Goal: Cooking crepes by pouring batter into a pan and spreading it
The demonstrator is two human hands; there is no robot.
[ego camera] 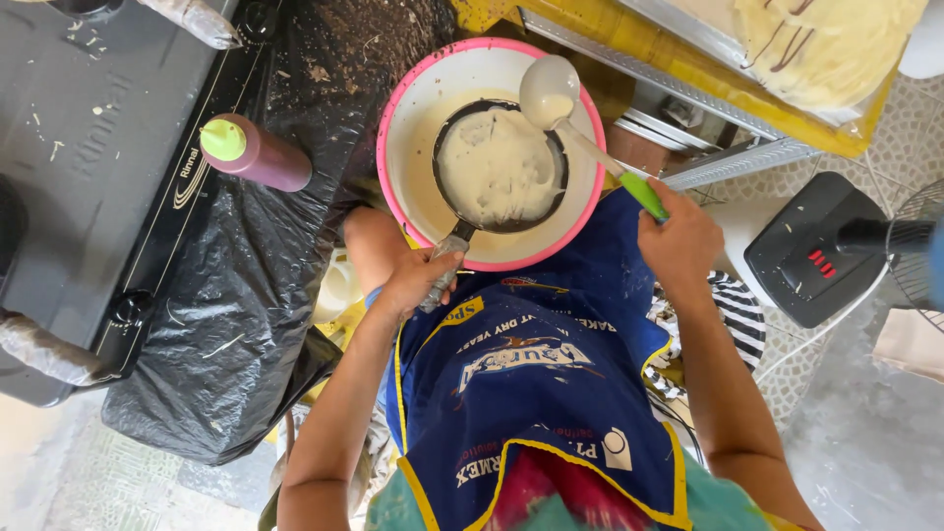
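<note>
Left hand gripping pan (battered), right hand holding ladle

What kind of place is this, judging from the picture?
Probably a small street-food or home cooking spot: a gas stove, a pink basin of pale batter, a squeeze bottle, and a tiled floor with a fan.

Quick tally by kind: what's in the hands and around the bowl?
Pink-rimmed bowl: 1
Small black pan, left hand on its handle: 1
Ladle, right hand on its green handle: 1
Squeeze bottle, green cap: 1
Total: 4
</note>
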